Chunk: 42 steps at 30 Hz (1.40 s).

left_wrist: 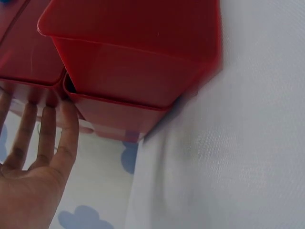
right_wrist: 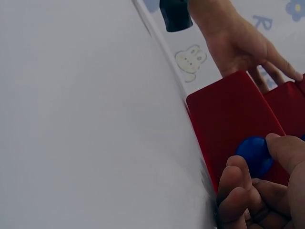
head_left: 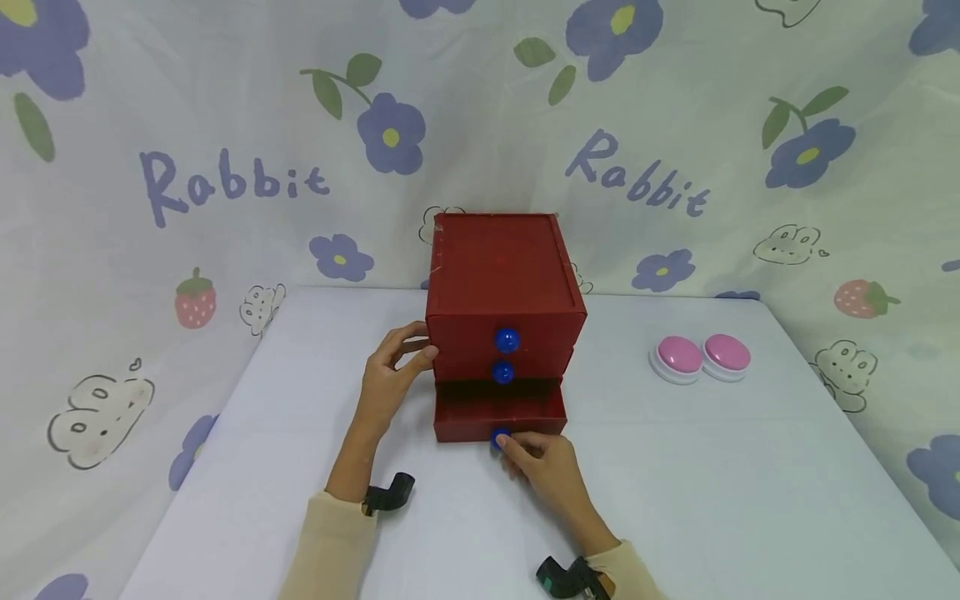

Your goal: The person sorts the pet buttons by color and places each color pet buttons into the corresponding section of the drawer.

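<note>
A red drawer cabinet (head_left: 498, 267) with blue round knobs stands on the white table. Its bottom drawer (head_left: 468, 429) is pulled out, and the part of its inside that shows looks bare. My right hand (head_left: 547, 471) pinches the blue knob (right_wrist: 255, 156) of that drawer between thumb and fingers. Against the cabinet's left side rests my left hand (head_left: 390, 375), fingers extended and thumb near the front edge. In the left wrist view its straight fingers (left_wrist: 47, 133) touch the red side wall. Both upper drawers, with a top knob (head_left: 507, 340) and a middle knob (head_left: 502, 372), look closed.
Two pink push buttons with white bases, a left one (head_left: 678, 358) and a right one (head_left: 726, 357), sit side by side on the table (head_left: 750, 500) to the cabinet's right. Behind the table hangs a patterned cloth (head_left: 480, 125) with flowers and rabbits.
</note>
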### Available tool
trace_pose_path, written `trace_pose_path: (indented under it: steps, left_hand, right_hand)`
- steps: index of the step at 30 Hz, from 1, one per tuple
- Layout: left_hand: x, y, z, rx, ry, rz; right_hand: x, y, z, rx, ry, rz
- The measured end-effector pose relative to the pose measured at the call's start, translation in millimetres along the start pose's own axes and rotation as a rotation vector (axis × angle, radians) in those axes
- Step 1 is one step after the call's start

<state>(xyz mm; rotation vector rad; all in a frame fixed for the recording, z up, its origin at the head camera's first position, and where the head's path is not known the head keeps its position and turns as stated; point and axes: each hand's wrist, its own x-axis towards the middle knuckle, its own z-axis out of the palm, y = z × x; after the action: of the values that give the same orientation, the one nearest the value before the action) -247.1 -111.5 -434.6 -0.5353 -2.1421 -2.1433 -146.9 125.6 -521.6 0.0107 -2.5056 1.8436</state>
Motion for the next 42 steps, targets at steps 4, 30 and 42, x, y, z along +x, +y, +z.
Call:
trace_pose_path:
  steps: [4, 30, 42]
  left_hand:
    - [0.6, -1.2, -0.3, -0.001, 0.000, -0.002]
    - [3.3, 2.3, -1.5, 0.022, -0.004, -0.016]
    - [2.3, 3.5, -2.2, 0.020, 0.003, -0.013]
  right_hand:
    - [-6.4, -2.5, -0.1, 0.000, -0.005, 0.024]
    - [-54.4, -10.2, 1.0, 0.052, -0.069, 0.094]
    - [-69.9, -12.0, 1.0, 0.043, -0.091, 0.133]
